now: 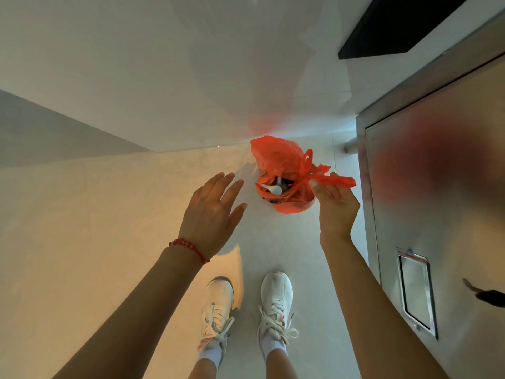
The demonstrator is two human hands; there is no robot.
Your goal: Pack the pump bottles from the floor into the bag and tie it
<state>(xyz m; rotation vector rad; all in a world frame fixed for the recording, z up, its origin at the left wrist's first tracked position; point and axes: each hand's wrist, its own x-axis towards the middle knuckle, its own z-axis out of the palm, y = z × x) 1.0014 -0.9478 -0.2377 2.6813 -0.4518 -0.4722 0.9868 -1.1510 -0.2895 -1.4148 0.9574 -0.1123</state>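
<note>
A red plastic bag (276, 160) stands on the pale floor near the wall. Through a gap in its side shows the white head of a pump bottle (273, 188) among dark contents. The bag's handles are drawn together into a knot on its right side. My right hand (334, 206) pinches one red handle end between thumb and fingers. My left hand (213, 212), with a red bead bracelet at the wrist, hovers left of the bag with fingers spread, holding nothing.
A stainless steel door (442, 187) with a recessed handle plate (415, 291) fills the right side. A white wall rises behind the bag. My two white sneakers (276, 305) stand on the floor below the hands.
</note>
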